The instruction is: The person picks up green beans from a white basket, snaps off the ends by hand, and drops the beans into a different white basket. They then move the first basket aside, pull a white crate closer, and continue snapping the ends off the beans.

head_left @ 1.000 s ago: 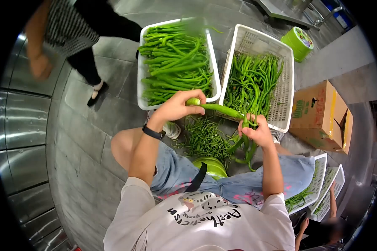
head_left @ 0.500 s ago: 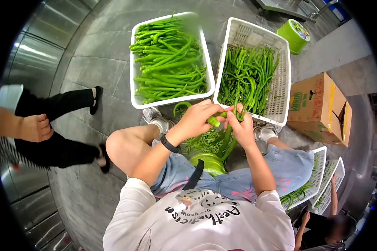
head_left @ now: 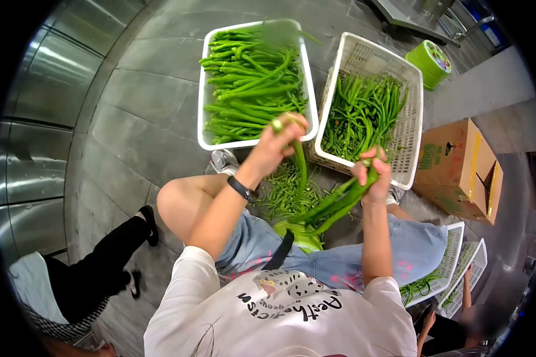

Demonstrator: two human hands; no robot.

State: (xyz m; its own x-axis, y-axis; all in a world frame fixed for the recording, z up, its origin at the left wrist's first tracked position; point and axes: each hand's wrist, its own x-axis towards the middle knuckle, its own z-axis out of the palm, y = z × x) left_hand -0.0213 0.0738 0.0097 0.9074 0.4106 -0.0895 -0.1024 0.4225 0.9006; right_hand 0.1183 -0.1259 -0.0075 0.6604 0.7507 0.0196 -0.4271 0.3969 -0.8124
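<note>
My left hand point(head_left: 275, 146), wearing a black wristband, is closed around a long green chili pepper point(head_left: 300, 165) whose body hangs down below the fingers. Several more long green chili peppers point(head_left: 342, 202) are gripped in my right hand point(head_left: 375, 178), trailing down and left over my lap. The left hand is beside the near right corner of a white basket point(head_left: 203, 101) filled with long peppers laid mostly in rows. Close to my right hand stands a deeper white crate point(head_left: 415, 137) with thinner, jumbled green peppers. Between my feet lies a pile of green stems and scraps point(head_left: 284, 193).
A cardboard box point(head_left: 443, 157) and a green stool point(head_left: 427, 64) are on the right. White baskets point(head_left: 455, 253) with peppers stand by my right leg, near another person's arm point(head_left: 466, 291). At left, a person in black trousers point(head_left: 110, 250) stands on the floor.
My hands have moved apart: the left towards the basket with one pepper, the right to the right with several. The person at left has moved nearer the bottom edge.
</note>
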